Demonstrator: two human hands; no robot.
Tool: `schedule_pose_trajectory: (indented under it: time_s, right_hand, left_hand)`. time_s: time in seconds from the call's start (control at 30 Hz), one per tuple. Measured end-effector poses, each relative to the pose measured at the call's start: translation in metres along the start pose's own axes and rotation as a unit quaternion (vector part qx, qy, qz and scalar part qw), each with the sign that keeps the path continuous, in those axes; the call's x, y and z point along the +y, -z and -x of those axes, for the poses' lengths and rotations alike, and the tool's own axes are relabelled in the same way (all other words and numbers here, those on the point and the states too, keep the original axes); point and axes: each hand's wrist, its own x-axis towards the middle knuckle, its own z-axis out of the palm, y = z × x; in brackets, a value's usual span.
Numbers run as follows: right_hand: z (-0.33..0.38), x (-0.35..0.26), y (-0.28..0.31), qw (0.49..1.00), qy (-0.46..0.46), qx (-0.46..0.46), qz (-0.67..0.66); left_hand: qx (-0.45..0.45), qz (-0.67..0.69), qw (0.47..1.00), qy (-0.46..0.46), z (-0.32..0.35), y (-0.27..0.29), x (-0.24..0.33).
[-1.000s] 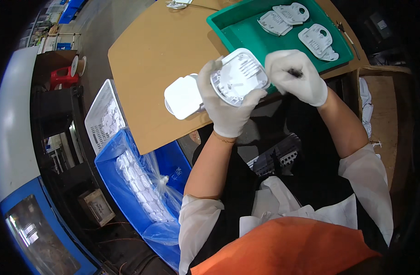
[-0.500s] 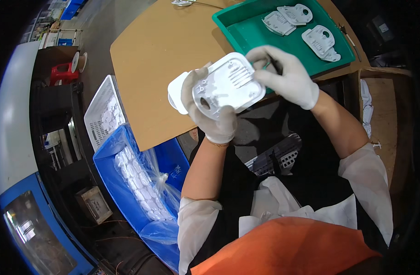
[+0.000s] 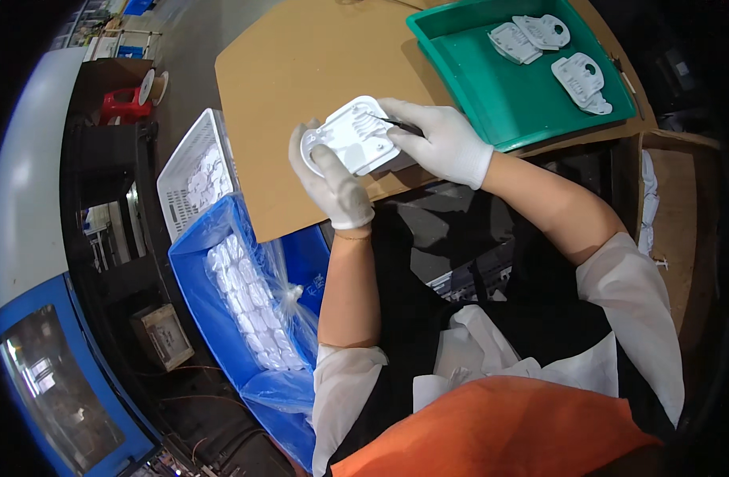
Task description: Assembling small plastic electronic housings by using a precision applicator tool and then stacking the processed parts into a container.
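A white moulded plastic housing [image 3: 347, 129], rounded at its corners and with ribs and slots inside, lies in my left hand [image 3: 332, 191]. The thumb rests over its inner face and the fingers wrap the far side. My right hand [image 3: 448, 143] is closed on a slim, dark pointed tool [image 3: 404, 126], perhaps tweezers or a small blade. Its tip lies over the ribs near the housing's right side. Both hands wear white gloves. Whether the tip touches the plastic I cannot tell.
Similar white housings [image 3: 579, 78] lie in a green tray [image 3: 491, 111] on the brown tabletop [image 3: 301, 71]. To the left are a white basket [image 3: 173, 179] of white pieces and a blue bin [image 3: 209, 326] with bagged white parts. An open cardboard box [image 3: 674, 199] stands at right.
Both hands and the housing have moved left in the picture. A second white piece seen behind the housing no longer shows. The right hand's tool now points across the housing's ribs.
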Motion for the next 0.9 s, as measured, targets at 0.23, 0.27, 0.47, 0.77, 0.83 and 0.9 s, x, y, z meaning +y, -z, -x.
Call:
schedule_pose_trajectory:
  time_s: [0.23,0.27,0.47,0.77,0.83,0.9]
  right_hand:
    - [-0.004,0.015,-0.015,0.998,0.045,0.052,0.007]
    - [-0.004,0.015,-0.017,0.998,0.043,0.052,0.014]
    - [-0.005,0.016,-0.017,0.998,0.031,0.045,0.041]
    - [-0.003,0.001,-0.006,0.996,-0.033,-0.037,0.074]
    - [-0.003,0.001,-0.006,0.996,-0.034,-0.034,0.079]
    - [-0.001,0.002,-0.005,0.996,-0.025,-0.040,0.079]
  left_hand:
    - [0.013,0.066,0.995,0.077,-0.001,0.000,-0.005]
    - [0.012,0.088,0.992,0.091,-0.001,0.001,-0.007]
    - [0.007,0.106,0.987,0.123,0.002,0.001,-0.012]
    - [0.013,0.095,0.988,0.118,0.001,0.003,-0.015]
    - [0.013,0.099,0.987,0.122,0.000,0.002,-0.012]
    - [0.010,0.104,0.986,0.127,-0.002,0.001,-0.012]
